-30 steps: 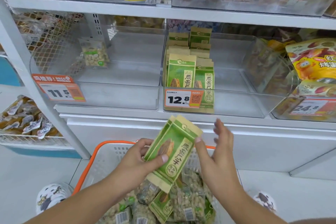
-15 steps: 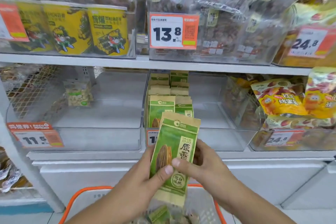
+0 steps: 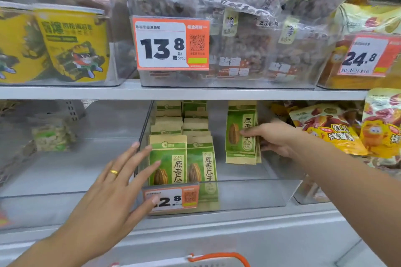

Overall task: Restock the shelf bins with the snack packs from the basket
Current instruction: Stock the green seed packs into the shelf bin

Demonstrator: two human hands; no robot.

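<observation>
**Green seed packs going into the middle bin**

My right hand [image 3: 274,138] reaches into the clear middle bin [image 3: 249,193] on the lower shelf, thumb in front and fingers curled behind a small stack of green snack packs [image 3: 240,134], pinching them upright. The stack hangs in the open right-hand part of the bin, its lower edge above the bin floor and apart from the packs already stocked. How many packs are in the stack I cannot tell; only a few offset edges show.

My left hand [image 3: 115,188] is spread flat and holds nothing, fingers straight, a gold ring [image 3: 114,172] on one of them. The fingertips lie at the bin's left front corner, and my thumb lies across the orange price tag [image 3: 171,198] reading 12.8.

The stocked packs [image 3: 182,158] stand in two rows along the left side of the bin, front to back, kraft tops up.

The bin to the left [image 3: 65,180] holds one pale pack toward its back. To the right are yellow bags [image 3: 332,134]. The shelf above carries yellow tubs [image 3: 73,43] and clear bags behind a 13.8 tag [image 3: 171,43].

The orange basket rim [image 3: 219,257] shows at the bottom edge.
</observation>
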